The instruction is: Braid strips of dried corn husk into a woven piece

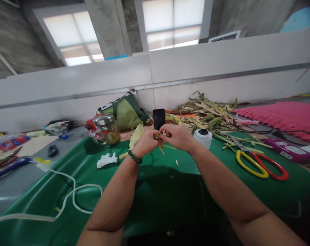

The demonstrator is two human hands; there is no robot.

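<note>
My left hand [146,141], with a beaded bracelet on its wrist, and my right hand [179,137] meet over the green mat [175,188]. Both are closed, fingertips pinching a small rolled bundle of corn husk [157,136]; much of it is hidden by the fingers. Just left of them lies a broad pale husk leaf [137,134]. A dark phone [158,118] stands upright right behind the hands. Close to my right wrist is a white thread spool [203,139], its thin thread trailing down the mat. A small husk scrap [177,163] lies in front.
Scissors [257,162] with yellow and red handles lie at right, near a purple box [288,149] and pink cloth [283,118]. Husks [208,114] are heaped behind. At left are a glass jar mug [107,130], green bag [125,111], crumpled white tissue [107,160] and white cable [74,191].
</note>
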